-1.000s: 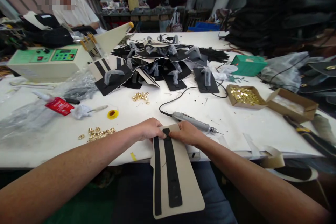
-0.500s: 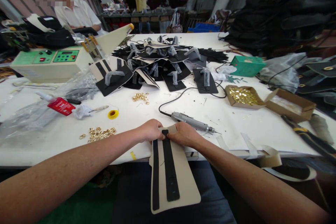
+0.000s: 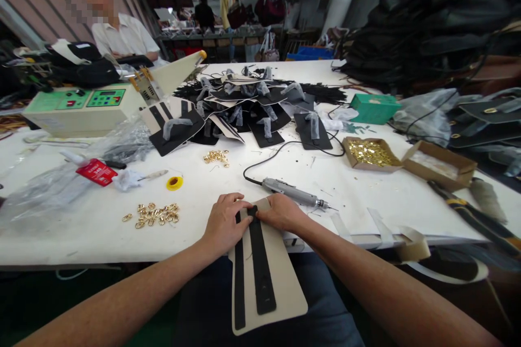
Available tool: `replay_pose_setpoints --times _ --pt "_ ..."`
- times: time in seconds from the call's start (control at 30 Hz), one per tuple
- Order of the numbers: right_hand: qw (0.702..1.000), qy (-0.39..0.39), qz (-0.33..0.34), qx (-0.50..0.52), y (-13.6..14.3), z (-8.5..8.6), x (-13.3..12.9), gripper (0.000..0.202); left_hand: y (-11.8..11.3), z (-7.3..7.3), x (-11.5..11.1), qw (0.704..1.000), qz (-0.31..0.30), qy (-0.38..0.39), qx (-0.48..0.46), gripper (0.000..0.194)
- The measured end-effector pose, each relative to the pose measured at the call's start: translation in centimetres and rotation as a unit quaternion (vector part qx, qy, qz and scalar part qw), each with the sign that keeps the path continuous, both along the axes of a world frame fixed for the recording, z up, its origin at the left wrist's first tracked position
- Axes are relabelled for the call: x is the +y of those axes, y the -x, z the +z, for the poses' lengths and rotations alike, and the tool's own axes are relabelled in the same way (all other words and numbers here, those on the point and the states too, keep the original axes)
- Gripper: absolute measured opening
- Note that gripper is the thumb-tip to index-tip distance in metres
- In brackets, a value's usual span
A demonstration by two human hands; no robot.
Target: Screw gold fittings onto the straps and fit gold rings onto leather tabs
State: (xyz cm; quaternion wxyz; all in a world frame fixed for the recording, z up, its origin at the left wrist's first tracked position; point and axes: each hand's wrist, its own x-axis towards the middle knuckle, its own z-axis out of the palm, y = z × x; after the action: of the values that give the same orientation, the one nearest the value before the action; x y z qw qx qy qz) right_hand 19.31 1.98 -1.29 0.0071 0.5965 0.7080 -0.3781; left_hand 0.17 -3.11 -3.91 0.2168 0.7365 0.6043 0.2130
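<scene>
**Strap pressed onto panel at worktop edge**

Since the earlier frame, left hand (image 3: 223, 223) has slid down flat, open, over the beige panel (image 3: 280, 287). Right hand (image 3: 281, 211) pinches the black strap (image 3: 257, 265) top end. Step in hand: seating the strap; next move likely calls for firm, even pressure along it. Rings (image 3: 153, 213), driver (image 3: 290, 193) and rivet box (image 3: 368, 153) lie on the white worktop (image 3: 203, 179) in a cluttered workshop.

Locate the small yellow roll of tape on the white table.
In the head view, the small yellow roll of tape lies on the white table, left of centre, above the pile of gold metal rings and right of the crumpled white cloth.
</scene>
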Motion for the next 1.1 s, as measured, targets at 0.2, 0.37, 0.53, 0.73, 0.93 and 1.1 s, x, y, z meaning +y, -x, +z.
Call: replay_pose_setpoints --times 0.2,0.37,0.53,0.73,0.93,1.1 --pt "1.000 0.000 0.018 0.019 -0.2 0.1 0.0 0.024 -0.2 -1.6 -1.3 0.998 0.024 -0.051 -0.001 0.022" --pt "1.000 0.004 0.009 0.015 -0.3 0.3 -0.1 0.024 -0.4 -1.5 -1.1 0.999 0.019 -0.050 -0.011 0.021" --pt "1.000 -0.012 -0.019 0.001 -0.4 0.1 -0.7 0.024 0.3 -3.2 -0.9 0.998 0.011 -0.069 -0.008 0.022" --pt "0.970 -0.171 -0.105 0.136 -3.1 -0.8 -3.1 0.038 0.7 -4.8 -0.4 0.996 -0.004 -0.089 0.007 0.027" --pt "0.928 -0.239 -0.271 0.090 -13.7 -0.9 -3.0 0.026 0.7 -4.8 -0.5 0.997 -0.003 -0.083 0.005 0.028" --pt "0.908 -0.235 -0.347 -0.013 -23.3 -1.0 -1.3 0.027 0.7 -5.3 -0.5 0.997 0.002 -0.078 0.002 0.029"
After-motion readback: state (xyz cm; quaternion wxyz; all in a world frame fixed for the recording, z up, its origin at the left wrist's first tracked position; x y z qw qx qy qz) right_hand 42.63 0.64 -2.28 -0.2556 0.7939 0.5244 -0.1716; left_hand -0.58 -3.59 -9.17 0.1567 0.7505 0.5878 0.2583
